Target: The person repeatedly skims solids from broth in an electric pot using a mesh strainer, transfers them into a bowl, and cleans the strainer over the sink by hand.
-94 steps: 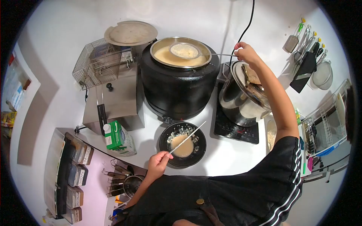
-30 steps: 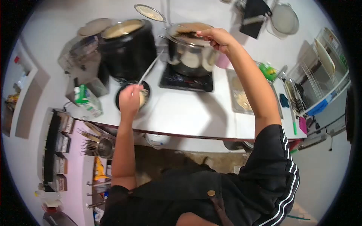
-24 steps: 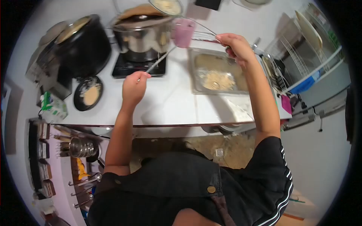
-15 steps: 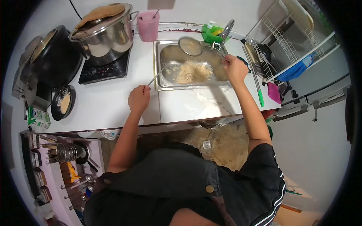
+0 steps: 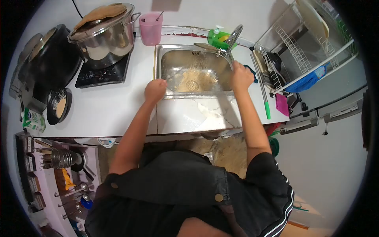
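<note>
My right hand (image 5: pixel 242 77) is closed around the handle of a round skimmer (image 5: pixel 205 47). The skimmer's flat head is tilted nearly edge-on above the back of the metal sink (image 5: pixel 159 71), by the faucet (image 5: pixel 236 36). At the sink's front left corner, my left hand (image 5: pixel 155 91) is a closed fist. The thin metal utensil it gripped a moment ago is hardly visible now. Pale tan crumbs (image 5: pixel 193 77) lie wet on the sink bottom around the drain, and water drops blur above them.
A large steel pot (image 5: pixel 104 43) stands on a black induction cooker (image 5: pixel 103 73) at left, beside a black pot (image 5: pixel 55 59). A pink container (image 5: pixel 151 31) and green soap holder (image 5: pixel 219 39) stand behind. A dish rack (image 5: pixel 294 51) and green-handled stick (image 5: pixel 267 106) are at right.
The skimmer's head has swung from facing me to nearly edge-on. The left hand's utensil, plain before, is now barely seen. The left hand has risen slightly toward the sink; the view has shifted.
</note>
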Available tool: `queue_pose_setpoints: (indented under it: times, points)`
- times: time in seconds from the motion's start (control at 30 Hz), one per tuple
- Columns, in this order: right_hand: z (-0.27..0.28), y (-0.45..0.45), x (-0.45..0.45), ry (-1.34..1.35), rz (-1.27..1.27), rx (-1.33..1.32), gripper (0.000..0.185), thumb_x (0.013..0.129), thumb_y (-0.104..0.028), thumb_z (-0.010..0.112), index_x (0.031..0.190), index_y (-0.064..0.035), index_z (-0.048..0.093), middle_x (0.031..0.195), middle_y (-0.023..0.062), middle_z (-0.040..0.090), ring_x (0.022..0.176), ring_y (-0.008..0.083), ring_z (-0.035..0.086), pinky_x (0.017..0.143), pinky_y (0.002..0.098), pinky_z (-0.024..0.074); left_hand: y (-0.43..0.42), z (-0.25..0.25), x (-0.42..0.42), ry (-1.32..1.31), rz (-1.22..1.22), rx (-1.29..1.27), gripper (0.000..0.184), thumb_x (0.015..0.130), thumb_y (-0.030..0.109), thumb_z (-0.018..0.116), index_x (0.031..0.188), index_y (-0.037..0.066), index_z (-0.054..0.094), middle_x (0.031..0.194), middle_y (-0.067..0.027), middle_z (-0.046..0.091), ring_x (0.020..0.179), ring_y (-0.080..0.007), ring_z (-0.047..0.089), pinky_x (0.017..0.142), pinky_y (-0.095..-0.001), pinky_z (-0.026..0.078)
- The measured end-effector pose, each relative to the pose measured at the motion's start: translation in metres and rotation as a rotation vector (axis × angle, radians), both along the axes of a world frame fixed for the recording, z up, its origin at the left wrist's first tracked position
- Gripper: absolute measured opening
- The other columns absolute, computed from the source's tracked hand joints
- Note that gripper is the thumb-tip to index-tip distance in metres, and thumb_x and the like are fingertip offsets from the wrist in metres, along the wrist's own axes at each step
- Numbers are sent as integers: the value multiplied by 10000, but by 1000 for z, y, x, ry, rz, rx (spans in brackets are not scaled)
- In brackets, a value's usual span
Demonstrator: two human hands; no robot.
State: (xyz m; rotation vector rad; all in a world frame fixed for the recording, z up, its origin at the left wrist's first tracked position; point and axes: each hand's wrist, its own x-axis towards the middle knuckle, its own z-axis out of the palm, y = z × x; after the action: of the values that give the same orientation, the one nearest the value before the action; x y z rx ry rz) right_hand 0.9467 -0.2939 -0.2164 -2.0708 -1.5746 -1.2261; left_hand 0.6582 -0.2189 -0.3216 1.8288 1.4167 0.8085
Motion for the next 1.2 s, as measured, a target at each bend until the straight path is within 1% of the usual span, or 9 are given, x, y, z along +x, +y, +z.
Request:
queue_pose_setpoints:
  times: [0.07,0.2,0.47,0.57,0.63,0.9,0.97,1.03,1.2]
  points:
    - [-24,-8,-6,-139,-32,55,45,681,-145,532,718,-159,554,620,-16,573,580,182,571,468,319,419,17,7,33,207,-54,51,258,797,265,464,819,83,645,851,-157,608,804,-336,573,720,-418,449]
    - [-100,-29,-6,-109,123,-358,86,680,-152,527,744,-139,584,632,2,566,595,185,571,491,332,418,37,-9,85,362,-129,-9,258,783,267,489,855,78,650,903,-155,617,872,-325,579,745,-407,458]
    - [-47,-21,23,-1,-116,-120,52,676,-161,534,708,-134,565,629,14,574,575,187,570,471,343,426,63,-14,120,537,-177,2,239,769,278,529,855,98,660,916,-140,622,869,-307,589,739,-406,460]
    - [-63,-25,16,47,-209,-89,45,677,-163,528,688,-136,563,625,27,578,557,194,574,465,350,432,64,-10,127,502,-178,36,235,766,278,538,857,98,659,909,-138,623,867,-300,592,732,-398,464]
    - [-90,-29,7,8,48,-370,40,673,-149,525,656,-135,559,629,35,586,566,196,584,472,345,438,60,-13,135,519,-178,37,218,736,232,543,846,86,662,901,-137,628,863,-291,598,727,-379,472]
    - [-60,-26,24,87,-211,-108,42,665,-133,530,651,-119,567,606,27,588,567,197,594,477,343,451,63,-32,153,520,-165,25,196,708,190,558,832,83,665,889,-131,632,848,-281,605,716,-350,480]
    - [-82,-28,23,68,-125,-386,45,664,-132,531,677,-122,573,609,25,591,574,197,597,484,333,457,68,-39,155,420,-136,51,212,738,262,561,829,97,658,871,-133,628,855,-288,597,721,-379,475]
    - [-86,-30,20,40,111,-417,38,658,-135,538,659,-126,574,597,30,591,570,199,602,495,339,465,67,-44,159,496,-152,12,214,735,262,559,825,94,658,870,-136,628,851,-290,598,719,-380,477]
    - [-56,-18,26,88,-72,-100,65,644,-137,544,582,-134,562,576,51,583,550,204,605,499,360,469,69,-47,152,571,-195,-5,222,732,265,558,814,85,659,865,-145,628,837,-296,602,707,-387,481]
